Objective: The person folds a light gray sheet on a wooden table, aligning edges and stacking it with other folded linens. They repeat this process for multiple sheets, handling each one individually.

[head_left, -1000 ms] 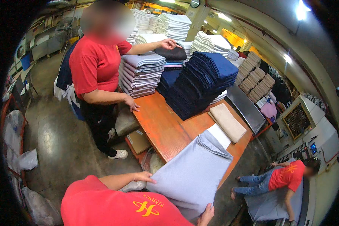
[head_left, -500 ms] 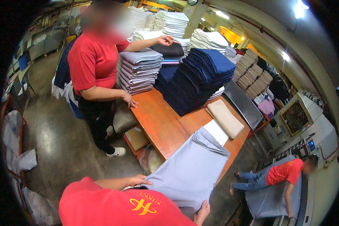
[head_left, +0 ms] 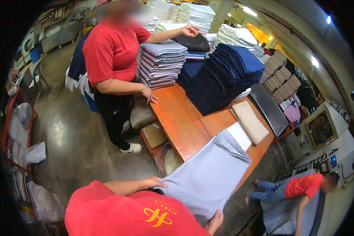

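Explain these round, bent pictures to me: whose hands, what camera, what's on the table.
No robot here: a person works bare-handed. A wide fisheye camera worn on the head looks down, so straight edges bend. The person's left hand and right hand grip the near end of a light grey-blue cloth; its far end lies on an orange-brown wooden table. Also on the table are a tall stack of folded navy cloths, a stack of folded pale grey cloths and a folded beige cloth.
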`<state>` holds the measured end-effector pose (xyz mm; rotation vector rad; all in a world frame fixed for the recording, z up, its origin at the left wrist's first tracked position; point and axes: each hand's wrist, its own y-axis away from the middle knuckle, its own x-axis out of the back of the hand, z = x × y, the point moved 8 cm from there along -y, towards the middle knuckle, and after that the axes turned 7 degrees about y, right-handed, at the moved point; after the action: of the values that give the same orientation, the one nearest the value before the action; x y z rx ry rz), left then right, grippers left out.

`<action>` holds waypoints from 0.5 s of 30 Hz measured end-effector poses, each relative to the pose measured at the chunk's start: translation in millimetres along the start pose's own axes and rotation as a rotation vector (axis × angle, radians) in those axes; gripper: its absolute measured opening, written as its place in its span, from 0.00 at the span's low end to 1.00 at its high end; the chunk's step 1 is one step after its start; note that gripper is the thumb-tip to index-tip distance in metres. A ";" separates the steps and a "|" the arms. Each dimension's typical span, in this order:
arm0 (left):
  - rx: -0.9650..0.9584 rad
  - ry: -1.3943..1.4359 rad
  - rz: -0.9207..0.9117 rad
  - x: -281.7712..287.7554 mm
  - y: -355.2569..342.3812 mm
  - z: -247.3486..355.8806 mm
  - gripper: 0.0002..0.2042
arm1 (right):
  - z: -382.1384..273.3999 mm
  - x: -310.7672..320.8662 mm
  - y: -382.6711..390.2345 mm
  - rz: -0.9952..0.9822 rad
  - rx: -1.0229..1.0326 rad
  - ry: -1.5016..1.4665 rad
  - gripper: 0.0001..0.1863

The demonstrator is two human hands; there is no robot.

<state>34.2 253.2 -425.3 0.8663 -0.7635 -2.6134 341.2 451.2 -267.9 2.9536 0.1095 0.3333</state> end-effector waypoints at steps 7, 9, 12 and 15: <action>-0.099 -0.148 0.016 1.9 -2.4 2.8 0.20 | 22.0 7.5 -9.0 -0.023 -0.004 0.012 0.18; -0.178 -0.300 0.013 -10.6 4.7 27.8 0.19 | 19.3 12.7 -14.4 -0.025 -0.004 0.040 0.18; -0.328 -0.573 0.056 -47.1 20.6 107.8 0.17 | -10.7 23.8 -31.2 -0.047 -0.073 -0.066 0.19; -0.686 -0.554 0.033 -107.2 54.2 217.7 0.16 | -90.3 39.5 -64.6 -0.197 -0.016 -0.269 0.23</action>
<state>-11.5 339.1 -196.6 -0.0649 0.0532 -2.7959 355.5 532.5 -183.8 2.9060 0.3561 -0.0893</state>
